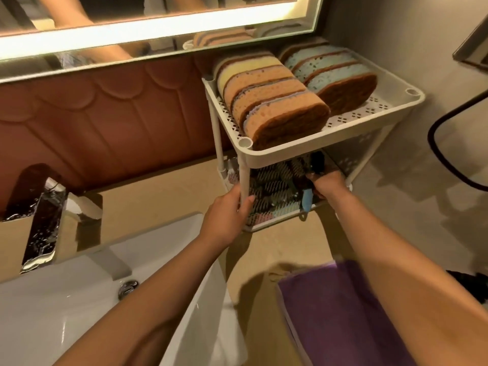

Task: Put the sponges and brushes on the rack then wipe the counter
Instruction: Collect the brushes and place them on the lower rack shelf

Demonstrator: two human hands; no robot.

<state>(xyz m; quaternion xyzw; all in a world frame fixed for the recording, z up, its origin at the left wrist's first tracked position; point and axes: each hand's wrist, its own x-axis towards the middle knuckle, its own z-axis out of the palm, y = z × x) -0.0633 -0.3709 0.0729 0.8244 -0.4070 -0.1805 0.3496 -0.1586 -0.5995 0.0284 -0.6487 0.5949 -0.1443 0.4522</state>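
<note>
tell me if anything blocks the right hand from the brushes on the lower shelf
nothing visible does: the right hand is inside the lower shelf among the brushes, beside the rack post the left hand grips

Beige counter [169, 188], white two-tier rack [330, 134] standing at the back, purple cloth [330, 313] in front, white basin [52, 313] left

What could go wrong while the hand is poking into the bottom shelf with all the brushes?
The bottom shelf is crowded with brushes; the right hand, holding a dark brush, might knock one out. The sponges stand on edge up top; if the rack shakes they could tip over, though the left hand gripping its post helps steady it.
</note>
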